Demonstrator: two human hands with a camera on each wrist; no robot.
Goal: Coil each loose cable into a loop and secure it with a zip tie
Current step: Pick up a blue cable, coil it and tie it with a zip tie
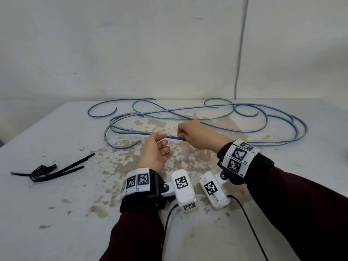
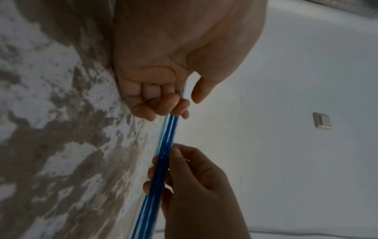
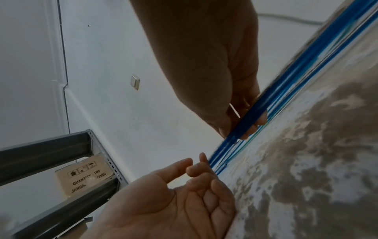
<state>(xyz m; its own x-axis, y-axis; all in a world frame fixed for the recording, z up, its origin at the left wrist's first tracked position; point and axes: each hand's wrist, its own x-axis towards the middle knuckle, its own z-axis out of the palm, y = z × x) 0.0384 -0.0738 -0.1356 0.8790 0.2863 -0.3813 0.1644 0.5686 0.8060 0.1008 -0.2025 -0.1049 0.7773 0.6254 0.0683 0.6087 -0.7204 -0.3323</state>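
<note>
Right hand (image 1: 195, 135) pinching blue cable (image 1: 207, 129), left hand (image 1: 154, 153) palm-up, seemingly loose

A: Room near the front edge? 
B: Yes, bare tabletop (image 1: 56, 213) on the left, nr the sleeves. 
A: Obstacles? 
B: Blue cables (image 1: 244, 131) sprawl across the far half, green cable (image 1: 156, 116) among them; black zip ties (image 1: 47, 171) lie at the left, well apart from the cables.

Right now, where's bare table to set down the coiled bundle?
Bare table lies near-left, in front of the black zip ties, and near-right beside the right sleeve. The far half is crowded: blue cables and a green cable sprawl there, with the right hand gripping strands and the left hand alongside.
</note>
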